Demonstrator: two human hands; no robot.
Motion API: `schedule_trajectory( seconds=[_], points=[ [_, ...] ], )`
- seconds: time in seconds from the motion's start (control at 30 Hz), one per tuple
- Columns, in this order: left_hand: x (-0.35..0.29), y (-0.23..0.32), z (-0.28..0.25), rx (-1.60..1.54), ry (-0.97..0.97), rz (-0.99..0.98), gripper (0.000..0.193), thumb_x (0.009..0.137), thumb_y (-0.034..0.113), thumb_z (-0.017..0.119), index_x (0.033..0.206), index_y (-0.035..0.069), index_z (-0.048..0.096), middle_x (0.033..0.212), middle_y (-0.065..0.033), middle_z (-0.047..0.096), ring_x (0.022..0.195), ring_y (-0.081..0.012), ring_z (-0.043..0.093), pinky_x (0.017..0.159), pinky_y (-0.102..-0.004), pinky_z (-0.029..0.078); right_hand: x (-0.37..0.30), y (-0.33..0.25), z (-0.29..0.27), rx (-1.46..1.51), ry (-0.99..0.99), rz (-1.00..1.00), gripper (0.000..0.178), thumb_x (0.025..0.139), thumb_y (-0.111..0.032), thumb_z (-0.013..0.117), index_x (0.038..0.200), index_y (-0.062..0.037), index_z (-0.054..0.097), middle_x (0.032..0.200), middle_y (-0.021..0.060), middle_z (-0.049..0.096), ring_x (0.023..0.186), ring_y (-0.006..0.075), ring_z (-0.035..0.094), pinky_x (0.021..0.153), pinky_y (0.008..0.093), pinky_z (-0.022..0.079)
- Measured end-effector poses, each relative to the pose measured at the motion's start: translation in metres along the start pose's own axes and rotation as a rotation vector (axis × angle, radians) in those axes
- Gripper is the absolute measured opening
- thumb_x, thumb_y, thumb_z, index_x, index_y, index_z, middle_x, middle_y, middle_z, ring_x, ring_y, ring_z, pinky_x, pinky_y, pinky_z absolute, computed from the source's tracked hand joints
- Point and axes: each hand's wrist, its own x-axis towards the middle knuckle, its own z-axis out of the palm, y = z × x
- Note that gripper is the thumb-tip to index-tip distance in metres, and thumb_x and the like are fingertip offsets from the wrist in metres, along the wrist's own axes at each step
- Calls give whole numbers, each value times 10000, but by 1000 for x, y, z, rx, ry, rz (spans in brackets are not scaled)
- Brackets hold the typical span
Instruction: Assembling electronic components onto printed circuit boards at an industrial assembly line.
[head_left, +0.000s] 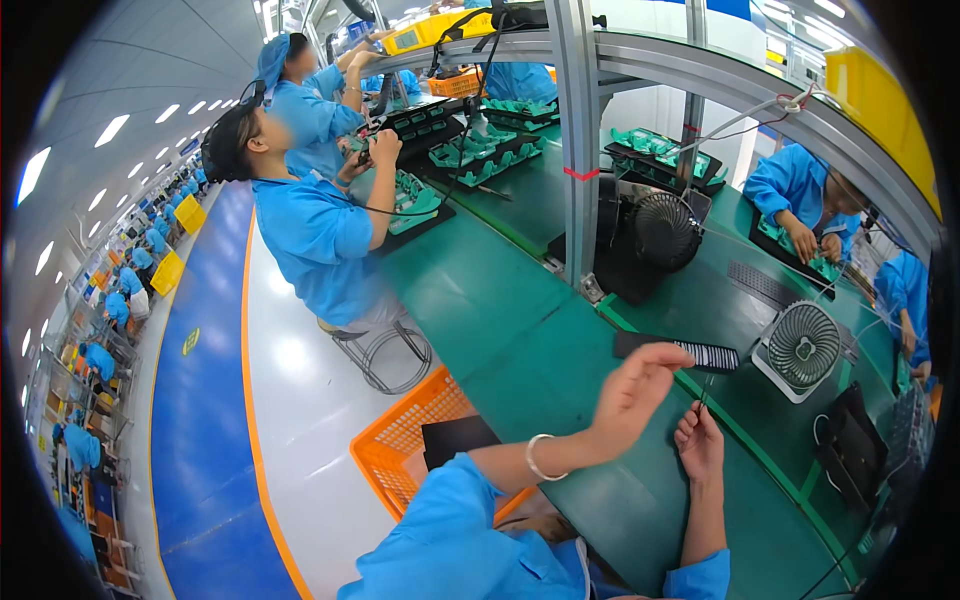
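Observation:
My left hand [636, 395], with a pale bangle on the wrist, is raised over the green table. Its fingers stretch to the right with nothing visible in them. Just beyond the fingertips lies a narrow black strip tray [712, 356] with a row of white pieces; the hand covers its middle, and whether they touch I cannot tell. Lower and to the right, my right hand [698, 440] pinches a thin dark tool [706, 388], slim like tweezers, pointing up toward the tray. Its exact kind is too small to make out.
An orange basket [384, 447] holding a dark sheet stands beside the table, left of me. A metal post [575, 150] rises ahead. To the right are a white fan [803, 345] and a black pouch [852, 447]. Co-workers in blue handle green parts in black trays [405, 203].

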Motion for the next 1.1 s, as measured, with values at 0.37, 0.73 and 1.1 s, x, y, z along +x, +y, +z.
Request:
schedule_trajectory(
  seconds=[0.37, 0.73, 1.1],
  points=[
    [6, 175, 20, -482, -383, 405, 361, 988, 415, 419, 1052, 151, 656, 1059, -110, 638, 857, -292, 593, 750, -452, 465, 0, 1, 6, -43, 24, -21, 182, 1003, -225, 482, 1070, -65, 539, 792, 6, 486, 700, 119, 453, 631, 257, 399],
    [1, 189, 29, -546, -452, 428, 386, 989, 447, 400, 988, 156, 654, 1029, -102, 639, 830, -282, 593, 761, -445, 454, -2, 4, 4, -57, 28, -16, 177, 1001, -219, 482, 1056, -62, 543, 792, 9, 497, 700, 119, 460, 632, 255, 400],
    [-3, 169, 53, -613, -465, 435, 421, 990, 479, 382, 925, 162, 651, 999, -94, 640, 804, -272, 593, 772, -439, 444, -2, 4, 5, -78, 39, -23, 177, 1002, -223, 490, 1051, -64, 550, 775, 3, 494, 686, 118, 449, 622, 247, 400]
  ],
)
